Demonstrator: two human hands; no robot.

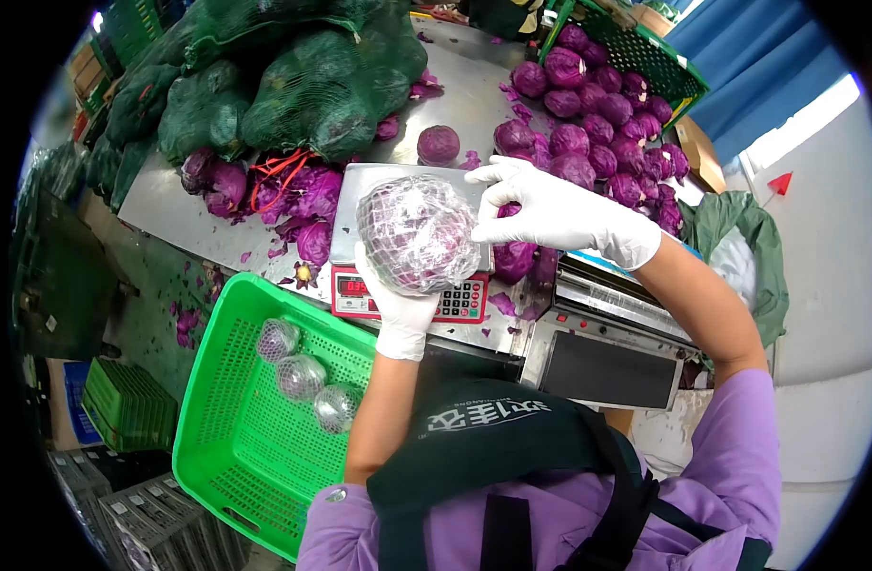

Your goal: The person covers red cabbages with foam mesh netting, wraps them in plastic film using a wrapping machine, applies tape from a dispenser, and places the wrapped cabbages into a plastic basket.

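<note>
A red cabbage (419, 233) in shiny clear plastic wrap and a white foam net is held above a weighing scale (342, 303). My left hand (395, 309), in a white glove, grips it from below and the near side. On the cabbage's right side, my right hand (559, 211), also gloved, has its thumb and a finger curled together against the wrap. Whatever is between those fingertips is too small to make out. Behind the scale lies a bare red cabbage (439, 145).
A green crate (231, 381) with several wrapped cabbages (301, 377) stands at front left. Green net sacks (312, 90) fill the back left. Loose red cabbages (597, 128) spill from a tipped basket (669, 71). A wrapping machine (607, 366) sits right of the scale.
</note>
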